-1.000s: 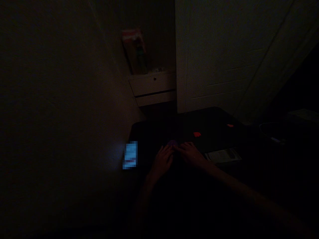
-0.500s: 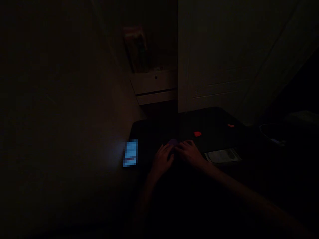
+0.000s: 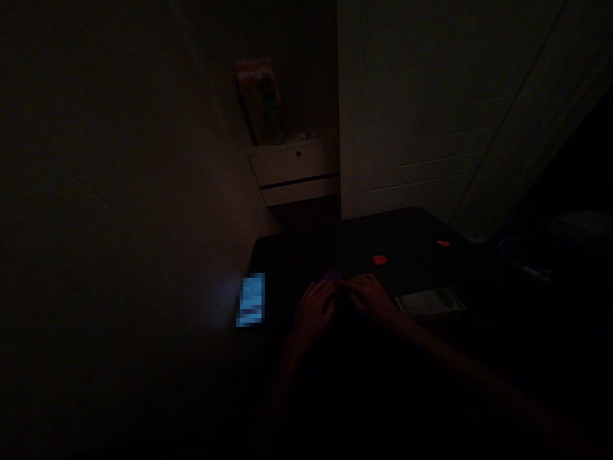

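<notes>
On the dark, round-cornered tabletop, the person's bare left hand lies loosely spread, the bare right hand half-curled; whether either grips anything cannot be told. A small purple piece, material unclear, sits at their fingertips; in such dimness, a misjudged push could skew it.

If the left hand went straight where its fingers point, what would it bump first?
Probably the purple thing, right in front of the left hand; it's too dark to tell whether they touch.
</notes>
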A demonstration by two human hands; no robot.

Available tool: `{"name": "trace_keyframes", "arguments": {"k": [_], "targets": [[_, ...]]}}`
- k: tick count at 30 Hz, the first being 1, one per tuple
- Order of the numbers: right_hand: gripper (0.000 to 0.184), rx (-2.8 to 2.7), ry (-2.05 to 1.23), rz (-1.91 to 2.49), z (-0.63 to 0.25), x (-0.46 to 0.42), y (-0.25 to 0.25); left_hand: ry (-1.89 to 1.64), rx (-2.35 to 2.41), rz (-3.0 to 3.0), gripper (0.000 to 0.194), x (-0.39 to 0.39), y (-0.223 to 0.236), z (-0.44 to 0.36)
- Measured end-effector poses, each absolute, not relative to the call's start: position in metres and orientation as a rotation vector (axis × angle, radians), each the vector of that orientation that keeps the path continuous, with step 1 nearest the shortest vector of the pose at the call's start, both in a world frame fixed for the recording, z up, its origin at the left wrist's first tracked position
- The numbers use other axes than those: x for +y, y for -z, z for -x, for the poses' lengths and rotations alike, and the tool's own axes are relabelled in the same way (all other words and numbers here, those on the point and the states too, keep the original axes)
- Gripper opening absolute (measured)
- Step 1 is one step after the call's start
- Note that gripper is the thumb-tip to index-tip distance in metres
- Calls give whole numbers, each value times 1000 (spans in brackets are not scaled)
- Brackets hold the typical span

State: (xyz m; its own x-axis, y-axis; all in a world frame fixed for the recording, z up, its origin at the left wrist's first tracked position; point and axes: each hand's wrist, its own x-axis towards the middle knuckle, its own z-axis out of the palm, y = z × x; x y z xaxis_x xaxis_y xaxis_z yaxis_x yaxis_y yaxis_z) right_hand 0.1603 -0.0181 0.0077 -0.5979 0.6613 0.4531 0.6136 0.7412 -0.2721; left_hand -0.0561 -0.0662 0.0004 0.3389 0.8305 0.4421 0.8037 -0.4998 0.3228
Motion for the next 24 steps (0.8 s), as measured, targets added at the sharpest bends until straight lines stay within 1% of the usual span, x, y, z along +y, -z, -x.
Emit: {"name": "trace_keyframes", "arguments": {"k": [4, 15, 20, 22, 24], "targets": [[43, -2288, -194, 994, -161, -9, 0, -833, 1581, -2580, 44, -69, -3, 53], [41, -2311, -297, 1186, -146, 18, -3, -772, 1618, -2577, 38, -72, 0, 50], [34, -2406, -248, 1090, -151, 19, -7, -864, 1644, -2446, 46, -68, -2, 55], [32, -2407, -200, 1074, -153, 14, -8, -919, 1671, -2387, 43, -65, -3, 56], [30, -2406, -164, 1069, -153, 8, -8, -983, 1691, -2349, 34, -65, -6, 55]]}}
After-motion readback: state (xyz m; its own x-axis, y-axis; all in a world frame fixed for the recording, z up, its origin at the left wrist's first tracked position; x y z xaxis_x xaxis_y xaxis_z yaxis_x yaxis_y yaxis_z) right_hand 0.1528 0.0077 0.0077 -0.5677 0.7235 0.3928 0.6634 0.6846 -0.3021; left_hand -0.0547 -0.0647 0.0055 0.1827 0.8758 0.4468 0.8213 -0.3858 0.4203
